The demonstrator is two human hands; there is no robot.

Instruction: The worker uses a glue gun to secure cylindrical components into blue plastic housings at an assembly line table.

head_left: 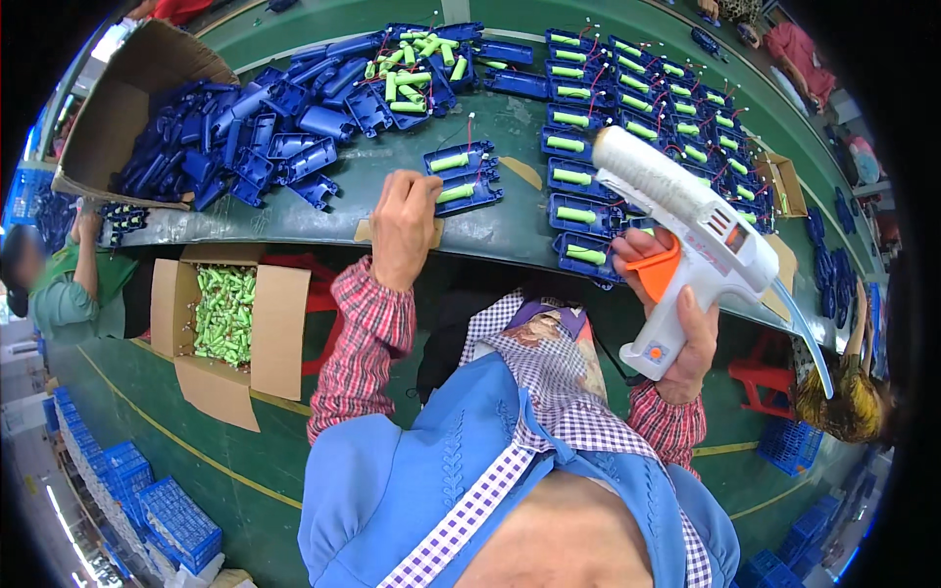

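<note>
My right hand is wrapped round the handle of a white hot glue gun, its fingers at the orange trigger. The gun's nozzle end points up and left over rows of blue plastic shells. A pale glue stick trails from its back. My left hand is closed in a pinch at the left end of a blue shell with a green battery in it. What the fingertips grip is hidden. Just beyond lies a second blue shell with a green battery and a thin wire.
Rows of battery-fitted shells cover the bench's right. A pile of blue shells spills from a cardboard box, with loose green batteries behind. Below stands an open carton of batteries. Another person works at the far left.
</note>
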